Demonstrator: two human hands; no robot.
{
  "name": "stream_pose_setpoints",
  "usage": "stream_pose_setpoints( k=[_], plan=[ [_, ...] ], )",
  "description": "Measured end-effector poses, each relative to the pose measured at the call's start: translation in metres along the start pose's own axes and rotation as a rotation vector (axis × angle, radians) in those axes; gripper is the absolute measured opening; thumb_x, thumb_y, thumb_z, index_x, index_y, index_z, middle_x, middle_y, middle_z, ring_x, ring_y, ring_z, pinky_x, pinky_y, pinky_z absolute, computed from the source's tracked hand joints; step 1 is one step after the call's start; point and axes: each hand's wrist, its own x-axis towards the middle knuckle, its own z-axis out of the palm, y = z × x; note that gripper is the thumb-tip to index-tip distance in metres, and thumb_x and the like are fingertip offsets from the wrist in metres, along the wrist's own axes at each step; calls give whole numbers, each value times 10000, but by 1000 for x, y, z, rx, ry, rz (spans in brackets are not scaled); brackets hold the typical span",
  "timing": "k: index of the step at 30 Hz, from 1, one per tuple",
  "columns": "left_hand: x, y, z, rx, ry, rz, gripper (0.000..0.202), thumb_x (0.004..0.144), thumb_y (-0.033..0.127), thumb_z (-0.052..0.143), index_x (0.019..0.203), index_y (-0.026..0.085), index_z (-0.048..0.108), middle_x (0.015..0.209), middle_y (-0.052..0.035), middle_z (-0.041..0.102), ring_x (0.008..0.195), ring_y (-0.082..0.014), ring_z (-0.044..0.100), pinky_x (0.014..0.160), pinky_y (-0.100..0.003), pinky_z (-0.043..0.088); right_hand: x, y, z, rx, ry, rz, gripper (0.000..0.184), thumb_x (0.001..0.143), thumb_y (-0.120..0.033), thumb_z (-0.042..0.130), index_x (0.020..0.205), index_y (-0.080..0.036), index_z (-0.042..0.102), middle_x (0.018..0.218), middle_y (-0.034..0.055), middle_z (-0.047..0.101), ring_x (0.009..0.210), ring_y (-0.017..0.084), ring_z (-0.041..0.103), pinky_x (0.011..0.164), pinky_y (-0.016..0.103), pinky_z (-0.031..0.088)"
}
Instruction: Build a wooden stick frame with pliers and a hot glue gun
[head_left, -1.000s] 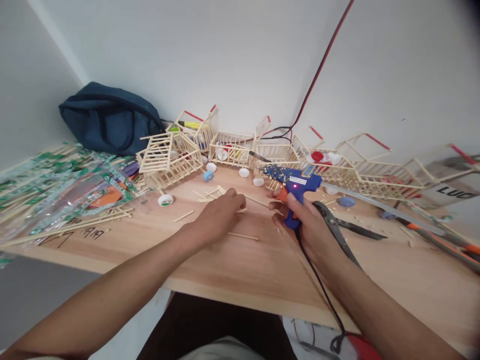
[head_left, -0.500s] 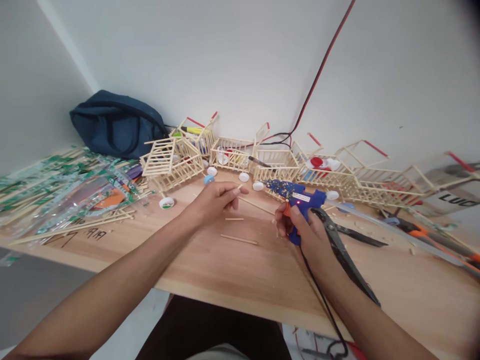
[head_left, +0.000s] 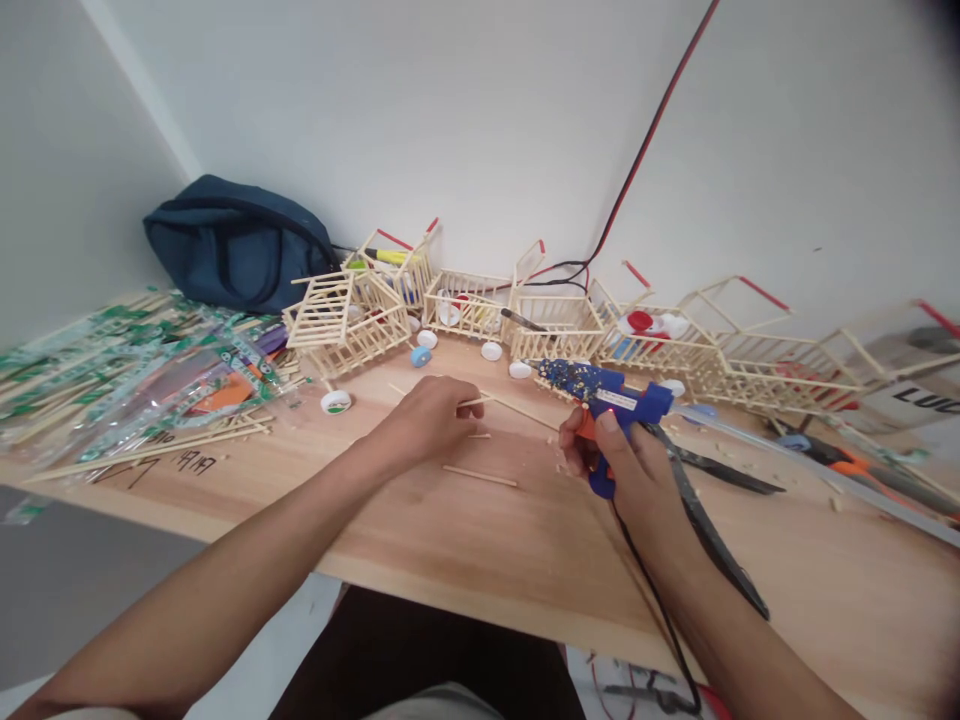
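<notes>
My right hand (head_left: 626, 465) is wrapped round the handle of a blue hot glue gun (head_left: 611, 395), its speckled nozzle end pointing left and a clear glue stick (head_left: 720, 425) sticking out of its back. My left hand (head_left: 431, 420) pinches a short thin wooden stick (head_left: 474, 402) whose tip shows beyond the fingers. That tip lies close to the end of a longer stick (head_left: 523, 411) on the table; I cannot tell whether they touch. Nearer me lies another loose stick (head_left: 480, 475). A shorter one (head_left: 480, 436) is partly hidden by the left hand.
Several small stick-built carts (head_left: 559, 325) with red handles and bottle-cap wheels line the wall. Wrapped sticks (head_left: 112, 350) pile up at left beside a dark blue bag (head_left: 240, 245). Black-handled pliers (head_left: 720, 540) lie under my right forearm. The gun's cord (head_left: 652, 590) hangs over the table edge.
My left hand has turned palm down and brought its stick lower, toward the longer stick's end. The glue gun has shifted slightly right in my right hand.
</notes>
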Motion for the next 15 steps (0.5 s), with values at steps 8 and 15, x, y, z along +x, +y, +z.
stream_pose_setpoints(
  k=[8,15],
  plan=[
    [-6,-3,7,163,-78,25,99,721,140,522,672,172,602,720,-30,609,723,-168,532,625,-270,323,1,9,-2,-41,-56,10,379,909,-521,462,851,-170,590,736,22,577,569,102,502,511,235,386],
    [-4,-6,8,61,28,-12,121,761,135,471,747,182,582,774,-35,611,753,-181,533,648,-278,348,1,7,0,-64,-56,14,391,898,-540,465,856,-172,589,733,29,584,558,108,506,510,241,393]
  ],
)
